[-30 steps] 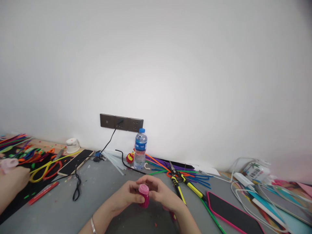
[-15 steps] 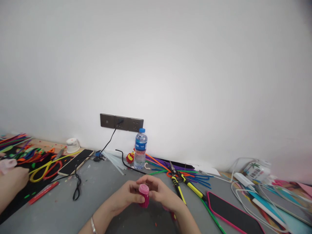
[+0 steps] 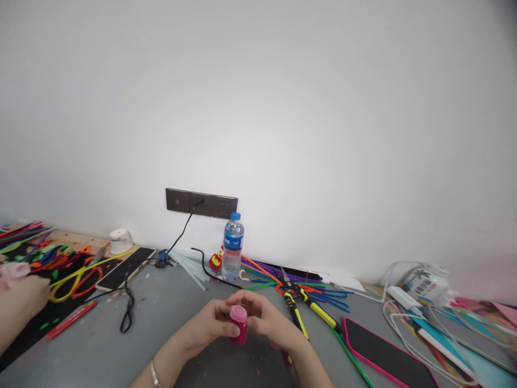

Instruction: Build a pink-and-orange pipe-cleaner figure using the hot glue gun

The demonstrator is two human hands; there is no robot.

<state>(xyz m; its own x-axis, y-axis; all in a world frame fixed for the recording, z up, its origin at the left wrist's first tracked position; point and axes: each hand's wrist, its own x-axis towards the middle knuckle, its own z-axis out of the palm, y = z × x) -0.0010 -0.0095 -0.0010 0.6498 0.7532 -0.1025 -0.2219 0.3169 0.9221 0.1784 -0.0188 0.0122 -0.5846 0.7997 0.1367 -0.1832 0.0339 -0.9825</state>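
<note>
Between my two hands, low in the middle of the head view, stands a small magenta cylinder (image 3: 239,332) with a paler pink round top; its exact kind does not show. My left hand (image 3: 214,321), with a silver bangle at the wrist, has its thumb and fingers closed on the left side of it. From the right, my right hand (image 3: 269,318) holds it with curled fingers and the thumb against its edge. Parts of both hands' fingers are hidden behind the cylinder. Beyond my hands a water bottle (image 3: 233,248) with a blue cap stands upright by the wall.
Yellow-and-black pliers (image 3: 313,310) and a pink-cased phone (image 3: 385,353) lie to the right, near white cables (image 3: 398,318). Pipe cleaners (image 3: 266,269) lie behind. At left are another phone (image 3: 127,268), scissors (image 3: 78,280), a red pen (image 3: 72,319) and another person's hand (image 3: 34,291).
My hands and the magenta cylinder have stayed practically still. The other person's hand at the left has shifted very slightly.
</note>
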